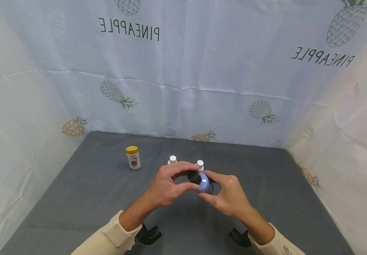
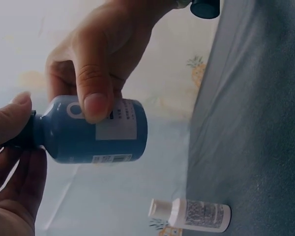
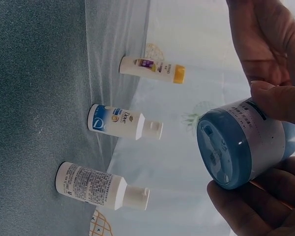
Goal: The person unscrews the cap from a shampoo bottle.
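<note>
A blue bottle (image 2: 64,142) with a black cap (image 1: 194,176) is held between both hands above the table, tilted in the head view. My left hand (image 1: 167,184) pinches the cap between thumb and fingers. Around the bottle's body, my right hand (image 1: 226,193) has its thumb on one side and fingers on the other. A white label with print shows on the body in the left wrist view, and the right wrist view shows the bottle's base.
Two white bottles stand behind the hands: a Dove bottle (image 3: 115,122) and one with dense print (image 3: 88,186). Farther left stands a white bottle with a yellow cap (image 1: 133,158). A grey cloth covers the table (image 1: 84,198); pineapple-printed curtains (image 1: 183,71) enclose it.
</note>
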Motion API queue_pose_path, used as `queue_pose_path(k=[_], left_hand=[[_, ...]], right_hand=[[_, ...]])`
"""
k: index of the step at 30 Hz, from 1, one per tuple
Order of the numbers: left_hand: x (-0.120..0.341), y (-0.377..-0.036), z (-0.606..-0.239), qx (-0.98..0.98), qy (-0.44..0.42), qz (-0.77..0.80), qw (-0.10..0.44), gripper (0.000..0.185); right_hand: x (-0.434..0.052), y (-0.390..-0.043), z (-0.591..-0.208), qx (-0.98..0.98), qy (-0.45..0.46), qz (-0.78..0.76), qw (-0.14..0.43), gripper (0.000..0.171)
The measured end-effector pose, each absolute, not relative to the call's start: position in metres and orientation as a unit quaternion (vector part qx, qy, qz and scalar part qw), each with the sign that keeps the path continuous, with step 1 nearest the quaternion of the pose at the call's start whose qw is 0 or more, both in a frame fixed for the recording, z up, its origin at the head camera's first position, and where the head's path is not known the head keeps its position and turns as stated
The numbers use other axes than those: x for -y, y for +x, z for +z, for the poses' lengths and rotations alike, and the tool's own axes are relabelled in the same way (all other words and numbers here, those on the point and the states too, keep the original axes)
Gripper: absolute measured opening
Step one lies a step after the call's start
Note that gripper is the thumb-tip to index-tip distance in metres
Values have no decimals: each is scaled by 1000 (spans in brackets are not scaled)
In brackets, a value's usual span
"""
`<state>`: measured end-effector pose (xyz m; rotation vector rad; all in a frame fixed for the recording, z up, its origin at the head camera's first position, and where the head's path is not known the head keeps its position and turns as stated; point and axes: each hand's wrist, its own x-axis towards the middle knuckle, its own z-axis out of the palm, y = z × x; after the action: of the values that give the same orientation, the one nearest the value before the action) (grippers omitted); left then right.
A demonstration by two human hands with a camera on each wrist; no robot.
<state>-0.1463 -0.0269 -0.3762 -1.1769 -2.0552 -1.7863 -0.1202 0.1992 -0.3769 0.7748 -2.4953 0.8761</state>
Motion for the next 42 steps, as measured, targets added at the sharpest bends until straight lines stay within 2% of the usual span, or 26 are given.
queue_pose_path(k=[8,16,22,26,35,42], left_hand=[[21,-146,-381,693,-389,-593,126,46],[24,-144,-379,671,-385,-631,60,63],[27,-146,-378,667,-402,-625,48,44],[25,-146,-379,673,-389,-626,62,39],[20,-147,-381,669,-384,-630,90,39],[24,-144,-380,665,-390,-634,53,43]], right_hand=[[-198,-120,-377,891,272,309,192,54],[-199,-121,-376,889,278,311,190,53],[-199,-122,-377,888,281,310,193,58],[-199,-121,-376,890,278,309,190,56],[-199,-121,-376,887,283,306,200,54],[-200,-120,-377,891,276,298,201,53]])
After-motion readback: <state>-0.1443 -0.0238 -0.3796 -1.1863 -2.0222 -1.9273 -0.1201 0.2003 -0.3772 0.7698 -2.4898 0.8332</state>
